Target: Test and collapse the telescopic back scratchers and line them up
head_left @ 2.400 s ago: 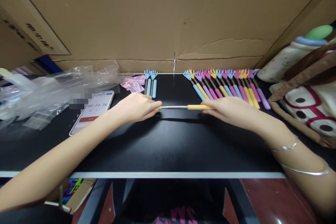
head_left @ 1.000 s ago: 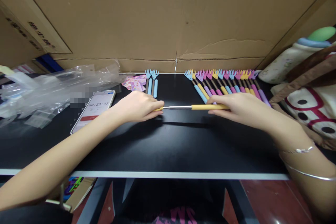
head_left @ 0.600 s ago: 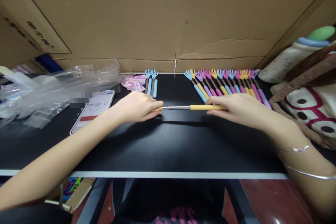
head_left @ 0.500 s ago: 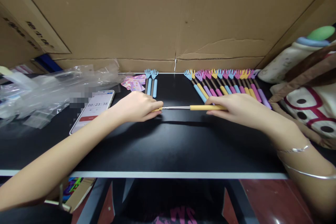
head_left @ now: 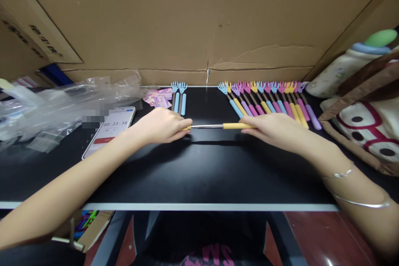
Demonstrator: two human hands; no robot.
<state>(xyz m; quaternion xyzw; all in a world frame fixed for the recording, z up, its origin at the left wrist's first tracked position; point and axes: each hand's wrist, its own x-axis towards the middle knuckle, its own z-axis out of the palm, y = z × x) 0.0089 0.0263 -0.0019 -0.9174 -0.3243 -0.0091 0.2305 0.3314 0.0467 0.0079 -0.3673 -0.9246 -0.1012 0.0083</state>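
A yellow back scratcher with a metal rod lies level between my two hands, above the black table. My left hand is closed around its yellow head end, which the fingers mostly hide. The yellow handle is in the closed fingers of my right hand. Just beyond my left hand lie two blue back scratchers, side by side. Behind my right hand a row of several back scratchers in blue, yellow, purple and pink lies with the hand-shaped heads toward the cardboard.
Clear plastic bags and a phone showing a timer are on the left. Pink cards lie near the blue pair. A bottle and a cloth bag stand right. Cardboard walls the back.
My right hand has shifted slightly left along the yellow handle, nearer my left hand. The left hand has barely moved and still grips the head end.
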